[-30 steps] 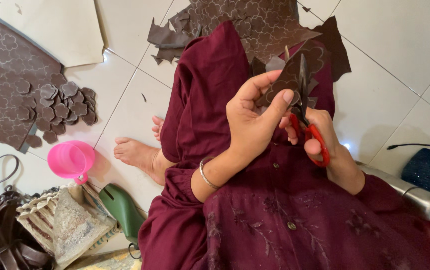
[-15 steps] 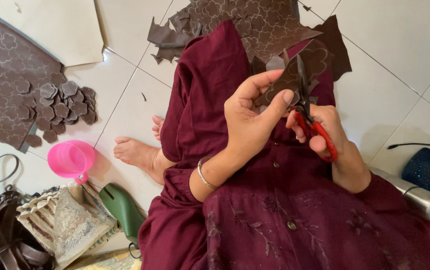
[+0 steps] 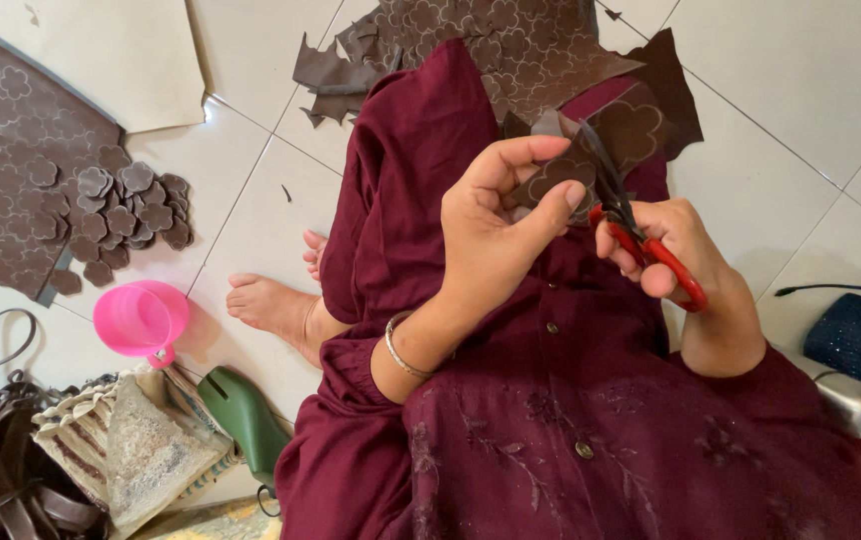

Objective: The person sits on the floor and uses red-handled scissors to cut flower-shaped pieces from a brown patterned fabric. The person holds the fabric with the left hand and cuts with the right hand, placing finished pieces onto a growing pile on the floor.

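While the left hand (image 3: 496, 235) pinches the brown flower-embossed piece (image 3: 591, 150) above the lap, the right hand (image 3: 681, 245), closed on the red-handled scissors (image 3: 641, 235), has worked the blades further along the outline; cutting continues.

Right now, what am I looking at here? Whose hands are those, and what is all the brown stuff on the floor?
The camera sits on a person's head and looks down, so you see that person's own two hands above a dark red dress. The left hand pinches a piece of brown patterned material. The right hand holds red-handled scissors, whose blades are at that piece. On the white tiled floor lie a big brown sheet stamped with flower shapes, a pile of small cut-out brown flower shapes and a pink plastic cup. The person's bare foot rests beside the cup.
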